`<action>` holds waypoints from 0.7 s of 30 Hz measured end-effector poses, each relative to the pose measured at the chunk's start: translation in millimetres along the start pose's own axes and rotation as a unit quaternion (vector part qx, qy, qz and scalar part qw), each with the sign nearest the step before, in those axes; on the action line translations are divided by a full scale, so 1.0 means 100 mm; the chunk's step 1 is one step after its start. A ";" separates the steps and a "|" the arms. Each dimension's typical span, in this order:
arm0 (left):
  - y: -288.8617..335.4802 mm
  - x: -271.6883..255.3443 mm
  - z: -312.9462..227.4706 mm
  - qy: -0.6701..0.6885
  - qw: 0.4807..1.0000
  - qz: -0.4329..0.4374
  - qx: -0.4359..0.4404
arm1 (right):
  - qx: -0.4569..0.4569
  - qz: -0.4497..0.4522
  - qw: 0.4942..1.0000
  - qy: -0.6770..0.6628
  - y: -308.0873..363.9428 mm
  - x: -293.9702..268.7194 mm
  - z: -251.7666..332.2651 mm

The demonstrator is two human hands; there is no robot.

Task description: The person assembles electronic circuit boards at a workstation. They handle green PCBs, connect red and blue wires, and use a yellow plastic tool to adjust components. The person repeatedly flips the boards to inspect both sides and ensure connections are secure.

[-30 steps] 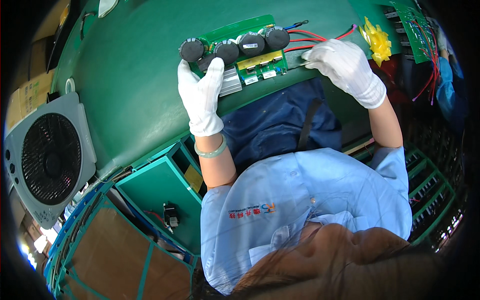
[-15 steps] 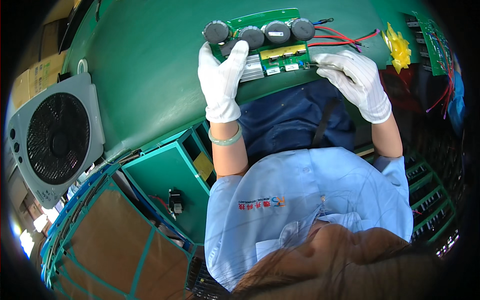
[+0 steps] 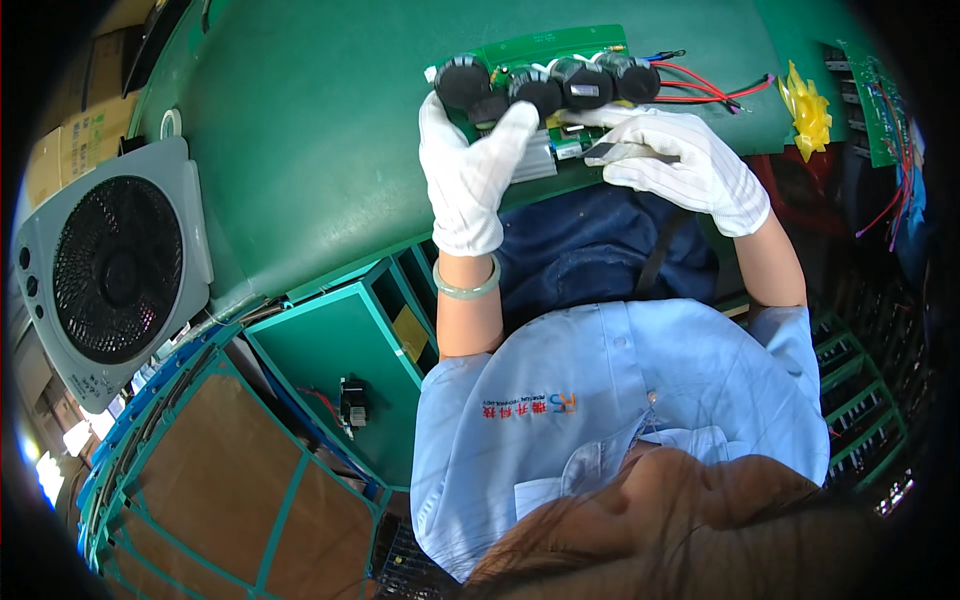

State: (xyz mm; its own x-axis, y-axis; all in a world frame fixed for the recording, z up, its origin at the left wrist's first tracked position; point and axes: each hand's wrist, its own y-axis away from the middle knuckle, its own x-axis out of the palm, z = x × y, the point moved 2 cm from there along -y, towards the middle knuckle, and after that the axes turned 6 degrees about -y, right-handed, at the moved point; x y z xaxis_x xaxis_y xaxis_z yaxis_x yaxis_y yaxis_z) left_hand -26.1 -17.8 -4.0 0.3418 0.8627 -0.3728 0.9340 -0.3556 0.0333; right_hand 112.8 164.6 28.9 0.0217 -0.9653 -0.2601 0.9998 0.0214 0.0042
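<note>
A green circuit board [image 3: 545, 45] with several round black capacitors [image 3: 585, 85] and a silver finned heat sink [image 3: 535, 160] is over the green table. My white-gloved left hand [image 3: 470, 175] grips its left end, with the thumb beside a capacitor. My right hand [image 3: 680, 160], gloved too, is at the board's front edge with its fingers pinched. A small dark flat piece [image 3: 599, 152] shows at those fingertips; its kind is unclear. The right fingers hide part of the board. Red wires [image 3: 705, 85] and a blue one trail from the board's right end.
A yellow spiky object [image 3: 806, 112] lies on the table [image 3: 330, 130] to the right. Beyond it is another green board [image 3: 868, 105] with red wires. A grey box fan [image 3: 115, 270] stands at the left. Below the table edge is a green open compartment [image 3: 330, 340].
The board and my left hand have shifted slightly right, and the board has tilted. My right hand has moved left from the board's corner, further over its front edge.
</note>
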 end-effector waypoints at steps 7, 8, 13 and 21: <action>0.11 -0.02 -0.06 0.129 0.990 0.036 0.047 | -0.106 0.040 0.991 0.066 0.04 0.04 -0.14; 0.10 -0.02 -0.05 0.116 0.991 0.035 0.048 | -0.128 0.035 0.988 0.077 0.05 0.06 -0.14; 0.08 0.01 -0.14 0.141 0.989 0.036 -0.036 | -0.161 0.077 0.949 0.261 0.11 0.10 -0.09; 0.11 -0.04 -0.01 0.154 0.987 0.042 0.021 | -0.158 -0.054 0.978 0.124 0.15 -0.11 -0.20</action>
State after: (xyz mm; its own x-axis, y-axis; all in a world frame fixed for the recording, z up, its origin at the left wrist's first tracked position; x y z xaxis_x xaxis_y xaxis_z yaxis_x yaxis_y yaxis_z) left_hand -16.8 -25.0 -1.4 0.4397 0.8954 -0.0701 0.8979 -0.4401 0.0108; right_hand 127.9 180.7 12.7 -0.1249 -0.8745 -0.4686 0.9450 0.0390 -0.3247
